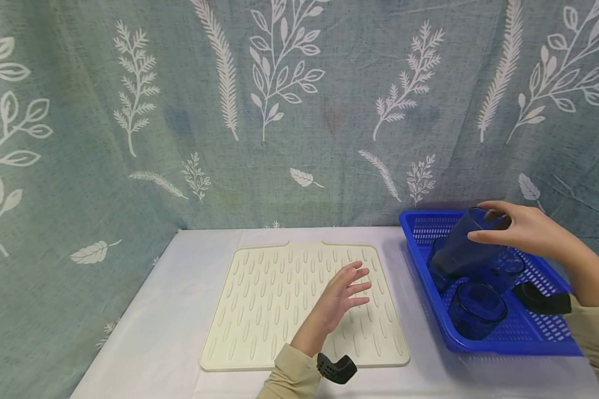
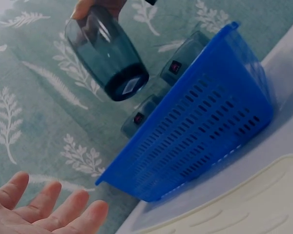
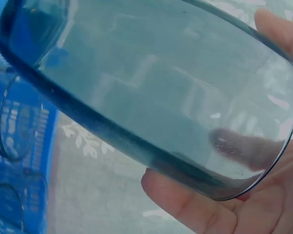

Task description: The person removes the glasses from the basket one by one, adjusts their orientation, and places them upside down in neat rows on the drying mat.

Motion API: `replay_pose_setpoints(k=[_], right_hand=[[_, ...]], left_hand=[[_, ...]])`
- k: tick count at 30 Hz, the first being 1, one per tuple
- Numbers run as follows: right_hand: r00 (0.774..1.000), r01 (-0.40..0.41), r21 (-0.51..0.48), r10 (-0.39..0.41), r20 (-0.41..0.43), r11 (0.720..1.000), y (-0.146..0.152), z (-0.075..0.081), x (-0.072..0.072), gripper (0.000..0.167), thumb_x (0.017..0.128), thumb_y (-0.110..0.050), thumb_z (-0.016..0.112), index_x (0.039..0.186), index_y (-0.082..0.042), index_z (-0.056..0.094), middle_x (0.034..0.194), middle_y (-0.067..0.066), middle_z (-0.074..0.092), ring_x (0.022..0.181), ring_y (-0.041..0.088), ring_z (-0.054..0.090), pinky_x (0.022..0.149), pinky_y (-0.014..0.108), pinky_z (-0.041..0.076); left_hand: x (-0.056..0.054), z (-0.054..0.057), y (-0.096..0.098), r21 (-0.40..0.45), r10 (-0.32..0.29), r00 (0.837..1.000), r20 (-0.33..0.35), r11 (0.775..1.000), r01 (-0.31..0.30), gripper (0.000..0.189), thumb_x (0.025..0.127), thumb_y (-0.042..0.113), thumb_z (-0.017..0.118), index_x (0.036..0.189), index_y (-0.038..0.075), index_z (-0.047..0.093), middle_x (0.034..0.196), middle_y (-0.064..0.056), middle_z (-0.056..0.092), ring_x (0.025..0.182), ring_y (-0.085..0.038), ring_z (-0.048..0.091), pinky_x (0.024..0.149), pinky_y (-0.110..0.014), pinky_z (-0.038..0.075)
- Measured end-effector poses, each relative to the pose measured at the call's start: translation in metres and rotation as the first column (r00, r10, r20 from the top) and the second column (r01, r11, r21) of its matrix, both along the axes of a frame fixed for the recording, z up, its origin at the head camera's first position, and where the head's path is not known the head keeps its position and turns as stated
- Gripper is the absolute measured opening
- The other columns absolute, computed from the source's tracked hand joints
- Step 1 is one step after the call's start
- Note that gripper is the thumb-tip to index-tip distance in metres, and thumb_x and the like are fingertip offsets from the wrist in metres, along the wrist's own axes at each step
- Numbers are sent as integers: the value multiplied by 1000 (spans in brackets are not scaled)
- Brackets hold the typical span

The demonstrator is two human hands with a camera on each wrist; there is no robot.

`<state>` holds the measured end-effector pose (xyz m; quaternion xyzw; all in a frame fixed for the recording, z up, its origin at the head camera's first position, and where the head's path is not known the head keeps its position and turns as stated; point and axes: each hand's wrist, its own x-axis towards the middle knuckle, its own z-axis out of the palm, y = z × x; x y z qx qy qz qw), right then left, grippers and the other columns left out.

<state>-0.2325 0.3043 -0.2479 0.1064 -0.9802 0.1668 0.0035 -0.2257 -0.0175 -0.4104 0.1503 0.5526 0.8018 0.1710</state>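
A tall blue-tinted drinking glass (image 1: 461, 246) is tilted over the blue basket, its rim toward the right hand (image 1: 524, 227). That hand grips the glass near the rim, thumb on one side and fingers on the other, as the right wrist view shows. In the left wrist view the base of the glass (image 2: 107, 53) stands above the basket's rim and bears a pale label. The left hand (image 1: 341, 293) hovers over the cream drying mat (image 1: 269, 299) with its fingers spread and nothing in them.
The blue plastic basket (image 1: 431, 310) stands at the right of the white table (image 1: 155, 310). It holds several more tinted glasses, among them a short one (image 1: 476, 310) near its front left corner. A leaf-patterned curtain (image 1: 329, 166) hangs behind the table.
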Motion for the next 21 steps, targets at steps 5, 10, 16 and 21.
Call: replay_pose_setpoints(k=[5,10,16,21], right_hand=[[1000,-8,-58,9,13,998,-5,-8,2,76,85,-45,59,137,3,33,121,30,48,101,41,52,69,48,46],[998,34,-115,-29,48,993,-12,-17,3,78,86,-49,55,139,3,31,121,29,50,104,42,50,71,49,46],[994,73,-202,-56,90,977,-23,-28,4,80,87,-51,52,141,3,27,123,29,49,109,43,48,77,55,45],[991,99,-256,-73,108,961,-36,-36,5,82,86,-52,53,140,4,27,126,31,45,111,44,46,81,57,43]], left_hand=[[1,-1,-2,-31,20,1000,-18,999,-20,57,93,33,41,141,5,29,141,-19,36,126,-36,40,98,-45,41],[1,-1,-4,-85,56,995,-82,994,-63,57,91,33,43,140,6,31,140,-17,37,126,-35,40,98,-44,40],[1,-1,-5,-132,81,989,-125,987,-97,58,91,33,45,140,6,30,140,-15,37,126,-31,40,99,-43,40],[2,0,-8,-156,98,983,-158,980,-123,58,91,32,46,141,8,30,142,-15,36,128,-30,38,100,-44,39]])
